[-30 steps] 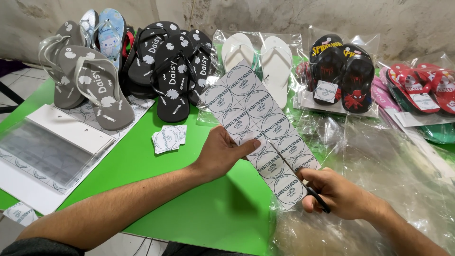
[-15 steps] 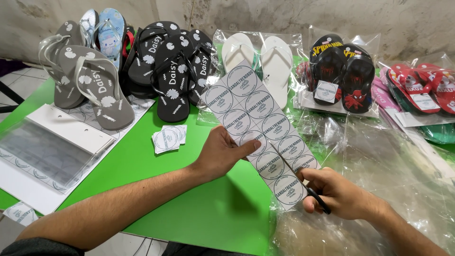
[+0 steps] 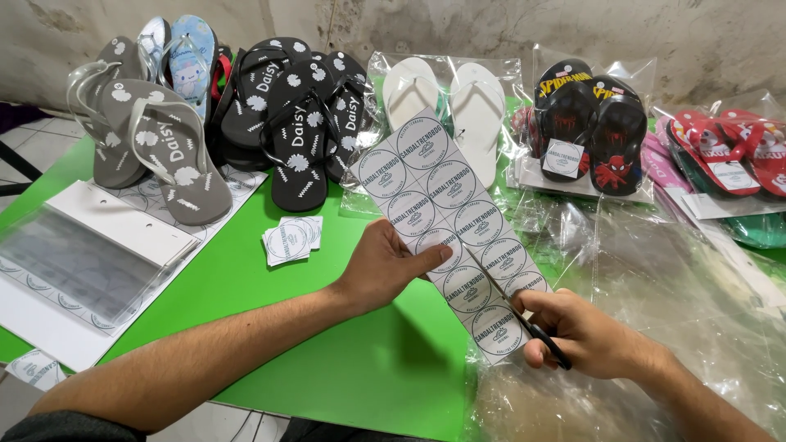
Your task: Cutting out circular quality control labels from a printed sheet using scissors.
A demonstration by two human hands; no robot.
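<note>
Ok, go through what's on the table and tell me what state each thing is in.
label sheet: held up, uncut rows of round labels
left hand: gripping the sheet's edge
right hand: closed on scissors at the sheet's bottom
cut labels: loose stack on table
white sandals: bagged
grey sandals: unbagged

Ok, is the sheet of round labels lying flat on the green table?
No, the left hand holds the sheet of round labels up off the green table while the right hand works scissors at its lower edge.
</note>
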